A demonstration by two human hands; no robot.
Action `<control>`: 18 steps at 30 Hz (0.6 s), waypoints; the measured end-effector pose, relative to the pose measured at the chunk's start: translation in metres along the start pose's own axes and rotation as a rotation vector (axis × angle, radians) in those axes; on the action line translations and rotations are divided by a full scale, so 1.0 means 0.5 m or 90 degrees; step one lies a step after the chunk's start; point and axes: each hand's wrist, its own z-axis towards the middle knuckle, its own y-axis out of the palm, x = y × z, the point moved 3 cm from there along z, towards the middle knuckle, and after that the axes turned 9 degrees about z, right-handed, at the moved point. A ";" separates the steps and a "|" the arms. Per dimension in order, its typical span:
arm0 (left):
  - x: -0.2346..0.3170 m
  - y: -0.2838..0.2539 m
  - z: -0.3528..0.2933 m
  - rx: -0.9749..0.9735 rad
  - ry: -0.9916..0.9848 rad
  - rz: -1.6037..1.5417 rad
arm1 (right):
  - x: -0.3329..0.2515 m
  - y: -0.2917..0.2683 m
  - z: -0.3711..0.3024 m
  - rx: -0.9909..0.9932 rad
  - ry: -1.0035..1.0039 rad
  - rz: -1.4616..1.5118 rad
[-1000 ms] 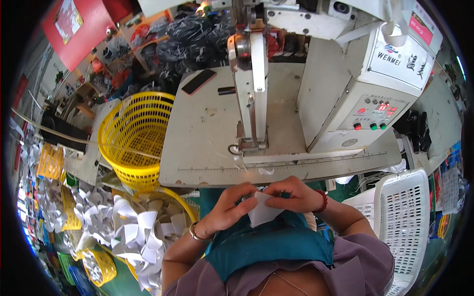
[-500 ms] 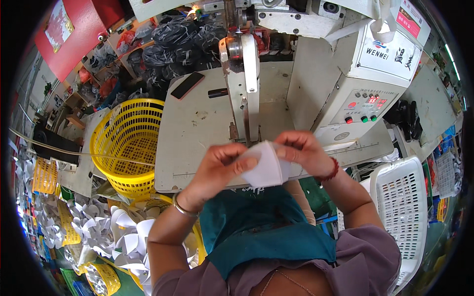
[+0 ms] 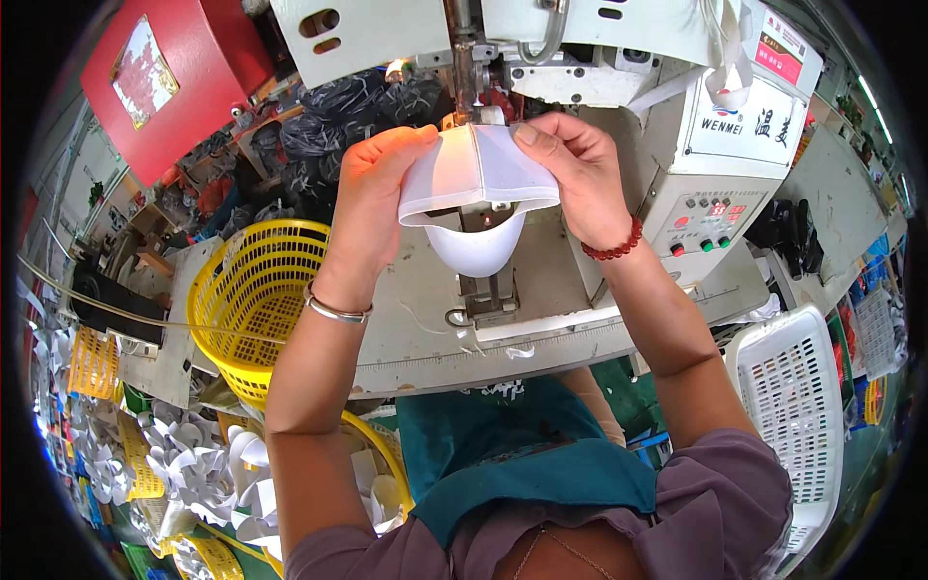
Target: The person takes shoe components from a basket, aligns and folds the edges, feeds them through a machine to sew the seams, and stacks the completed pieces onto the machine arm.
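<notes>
A white piece shaped like a shoe upper point(image 3: 476, 164), with a seam down its middle and a rounded flap below, is stretched between my hands. It sits up against the head of a white machine point(image 3: 599, 82), around its vertical metal post. My left hand point(image 3: 372, 193) pinches its left upper edge, thumb on top. The right hand point(image 3: 578, 174) grips the opposite edge in the same way. Orange light falls on the left half of the piece. The machine's working tip is hidden behind it.
A yellow basket point(image 3: 208, 319) stands left of the machine table point(image 3: 406, 358). Heaped white cut pieces point(image 3: 193, 464) lie at lower left. On the right are a control box point(image 3: 710, 227) with buttons and a white plastic basket point(image 3: 826, 406). Black bags point(image 3: 324, 126) are piled behind.
Both hands have moved up and away from my body, carrying the white shoe upper from above the table's front edge to the machine head. The piece is now spread wider.
</notes>
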 end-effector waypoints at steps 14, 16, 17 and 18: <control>-0.010 -0.008 0.039 0.010 -0.031 -0.083 | 0.009 0.000 0.032 0.086 0.006 0.089; -0.011 -0.008 0.037 -0.005 -0.033 -0.070 | 0.010 -0.001 0.032 0.084 0.007 0.094; -0.011 -0.008 0.037 -0.019 -0.034 -0.056 | 0.010 -0.001 0.032 0.081 0.009 0.100; -0.011 -0.009 0.037 -0.018 -0.034 -0.056 | 0.010 0.000 0.032 0.081 0.009 0.101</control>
